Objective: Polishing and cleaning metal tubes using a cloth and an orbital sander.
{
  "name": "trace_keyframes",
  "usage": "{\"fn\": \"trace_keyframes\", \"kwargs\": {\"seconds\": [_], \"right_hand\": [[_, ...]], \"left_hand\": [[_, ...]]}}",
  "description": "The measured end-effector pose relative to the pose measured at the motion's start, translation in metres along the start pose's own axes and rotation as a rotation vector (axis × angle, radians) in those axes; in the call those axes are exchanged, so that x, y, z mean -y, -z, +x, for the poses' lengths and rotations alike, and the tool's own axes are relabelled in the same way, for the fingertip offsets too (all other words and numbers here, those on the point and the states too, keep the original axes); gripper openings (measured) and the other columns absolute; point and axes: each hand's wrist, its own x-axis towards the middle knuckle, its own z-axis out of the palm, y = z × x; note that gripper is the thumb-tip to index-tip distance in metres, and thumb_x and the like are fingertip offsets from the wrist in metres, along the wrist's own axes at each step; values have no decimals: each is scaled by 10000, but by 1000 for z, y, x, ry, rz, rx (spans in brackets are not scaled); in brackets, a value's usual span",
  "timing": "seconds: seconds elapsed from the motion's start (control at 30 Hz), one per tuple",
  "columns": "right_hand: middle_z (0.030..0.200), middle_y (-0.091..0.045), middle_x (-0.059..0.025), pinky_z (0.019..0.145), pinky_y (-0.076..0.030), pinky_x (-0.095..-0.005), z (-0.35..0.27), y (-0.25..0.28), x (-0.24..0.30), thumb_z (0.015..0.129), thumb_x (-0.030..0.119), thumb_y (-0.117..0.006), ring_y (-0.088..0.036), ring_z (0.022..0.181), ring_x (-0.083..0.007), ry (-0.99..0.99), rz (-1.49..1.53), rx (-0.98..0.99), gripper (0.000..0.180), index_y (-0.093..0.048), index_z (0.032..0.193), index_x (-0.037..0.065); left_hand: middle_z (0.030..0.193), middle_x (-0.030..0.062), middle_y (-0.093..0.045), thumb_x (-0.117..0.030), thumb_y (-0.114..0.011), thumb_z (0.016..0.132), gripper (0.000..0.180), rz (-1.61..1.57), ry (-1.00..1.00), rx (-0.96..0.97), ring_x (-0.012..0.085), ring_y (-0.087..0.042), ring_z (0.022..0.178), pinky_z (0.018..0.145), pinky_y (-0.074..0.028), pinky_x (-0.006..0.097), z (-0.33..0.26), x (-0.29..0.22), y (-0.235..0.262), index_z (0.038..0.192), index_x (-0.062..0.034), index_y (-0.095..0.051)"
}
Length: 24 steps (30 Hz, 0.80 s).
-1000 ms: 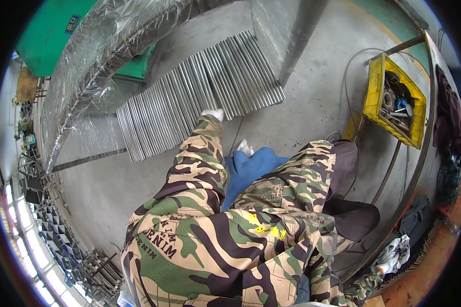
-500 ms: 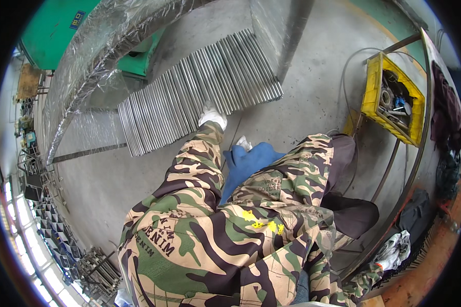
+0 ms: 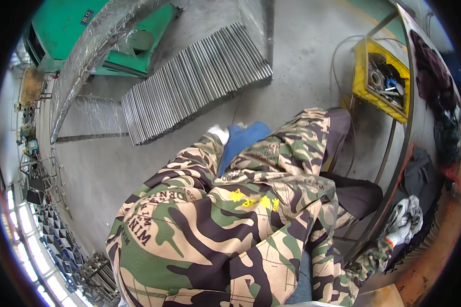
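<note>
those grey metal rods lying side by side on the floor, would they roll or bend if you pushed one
The metal rods look round and smooth, so one pushed sideways would probably roll on the concrete floor, checked only by its neighbours. They look straight and solid, so likely stiff, and probably heavy for their thickness.

- Bare concrete floor (image 3: 302, 61): open passage at twelve o'clock.
- Rods (image 3: 194, 84): barrier at eleven.
- Yellow crate (image 3: 381, 77): obstacle at two.

left hand (image 3: 219, 134) in white glove, camouflage-sleeved arm outstretched.
</note>
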Motion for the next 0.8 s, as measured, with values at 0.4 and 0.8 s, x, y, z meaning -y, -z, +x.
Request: {"fn": "trace_keyframes", "kwargs": {"seconds": [0.4, 0.8], "right_hand": [[1045, -705, 7, 793, -555, -260, 11, 35, -43, 1054, 201, -567, -656, 846, -94, -288, 560, 111, 278, -712, 1199, 13], [1218, -712, -70, 1022, -496, -358, -15, 35, -49, 1051, 301, -526, -644, 1152, -228, -561, 416, -165, 398, -661, 1323, 43]], "left_hand": [[1287, 299, -668, -412, -594, 913, 633, 213, -301, 117, 401, -631, 1253, 1073, -491, 396, 48, -32, 49, 1359, 37, -620], [1259, 233, -703, -362, -590, 943, 548, 105, -374, 137, 354, -659, 1209, 1039, -504, 396, 133, -7, 91, 1331, 21, -642]]}}
